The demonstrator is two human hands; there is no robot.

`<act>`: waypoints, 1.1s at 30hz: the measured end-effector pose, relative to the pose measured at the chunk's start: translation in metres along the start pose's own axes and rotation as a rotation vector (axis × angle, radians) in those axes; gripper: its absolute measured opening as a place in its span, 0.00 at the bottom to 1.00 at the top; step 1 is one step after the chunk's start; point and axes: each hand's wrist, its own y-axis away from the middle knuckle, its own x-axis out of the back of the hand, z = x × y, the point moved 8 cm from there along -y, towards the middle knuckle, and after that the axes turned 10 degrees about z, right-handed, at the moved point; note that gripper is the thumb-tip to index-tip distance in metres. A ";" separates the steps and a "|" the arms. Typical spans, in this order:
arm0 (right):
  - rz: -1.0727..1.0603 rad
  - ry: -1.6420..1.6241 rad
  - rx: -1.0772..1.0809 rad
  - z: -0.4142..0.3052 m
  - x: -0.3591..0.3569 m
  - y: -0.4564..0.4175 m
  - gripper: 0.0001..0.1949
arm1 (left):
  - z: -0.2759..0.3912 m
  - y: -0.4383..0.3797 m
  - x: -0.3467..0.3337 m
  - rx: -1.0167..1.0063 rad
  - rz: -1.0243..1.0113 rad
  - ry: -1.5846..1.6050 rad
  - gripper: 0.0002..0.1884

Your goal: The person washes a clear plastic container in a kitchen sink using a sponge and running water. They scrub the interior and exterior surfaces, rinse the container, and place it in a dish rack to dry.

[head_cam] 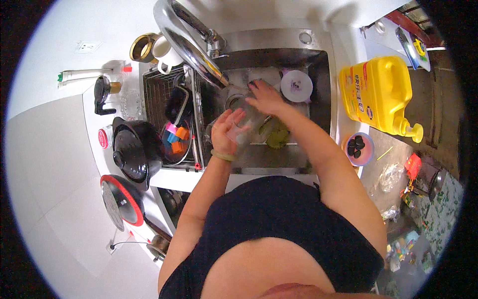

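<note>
My left hand (228,130) is over the left part of the dark sink (317,123), its fingers apart and nothing held. Near the drain (236,100), below the tip of the chrome faucet (209,67), my right hand (263,96) reaches down with spread fingers. A dark thing shows at its fingertips, too unclear to name. Just right of that hand lies a white bowl (296,86) with a purple pattern. A yellow-green thing (277,138), perhaps a cloth, lies under my right forearm, beside what looks like a utensil handle.
Left of the basin stands a wire rack (199,149) with dishes and colored pieces. Beyond it are a black lidded pot (134,149), a red-rimmed pan (130,203) and a white mug (166,52). A yellow pump jug (377,93) and a small tub (360,149) stand on the right.
</note>
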 end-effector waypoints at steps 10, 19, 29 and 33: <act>-0.027 -0.121 0.108 -0.023 0.008 0.020 0.32 | 0.006 0.003 0.008 -0.016 0.067 0.083 0.25; 0.097 -0.178 0.457 -0.109 0.023 0.075 0.33 | -0.005 -0.018 0.019 0.003 -0.009 0.096 0.27; 0.005 -0.052 0.089 -0.034 0.010 0.044 0.35 | 0.004 -0.012 0.003 0.019 0.077 -0.014 0.35; 0.105 -0.116 0.393 -0.095 0.034 0.095 0.35 | 0.006 -0.019 0.004 -0.009 0.028 -0.007 0.38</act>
